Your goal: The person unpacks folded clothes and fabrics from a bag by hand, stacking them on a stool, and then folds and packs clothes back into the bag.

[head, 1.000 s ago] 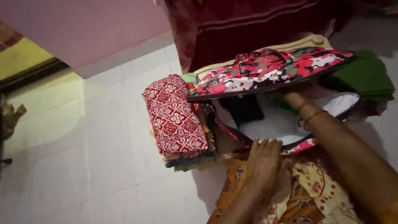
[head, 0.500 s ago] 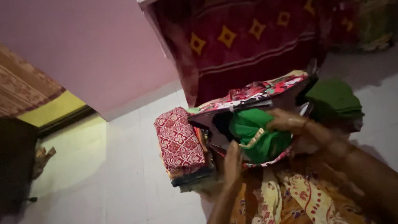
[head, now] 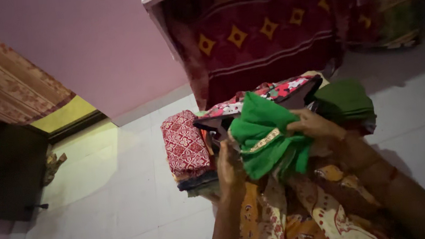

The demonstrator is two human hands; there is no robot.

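Green cloth (head: 265, 135) gripped between left hand (head: 230, 165) and right hand (head: 311, 124), both closed on it | open bag (head: 267, 95) just behind | red folded cloth (head: 185, 145) left of grip | dark green pile (head: 345, 101) right.

We hold a green cloth with a gold border (head: 265, 138).
Our left hand (head: 230, 166) and right hand (head: 314, 124) grip it above the patterned bag (head: 266, 93).

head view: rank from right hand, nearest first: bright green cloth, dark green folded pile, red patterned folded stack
1. bright green cloth: gripped by the right hand.
2. dark green folded pile: just beyond the hand, to its right.
3. red patterned folded stack: far left, past the open bag.
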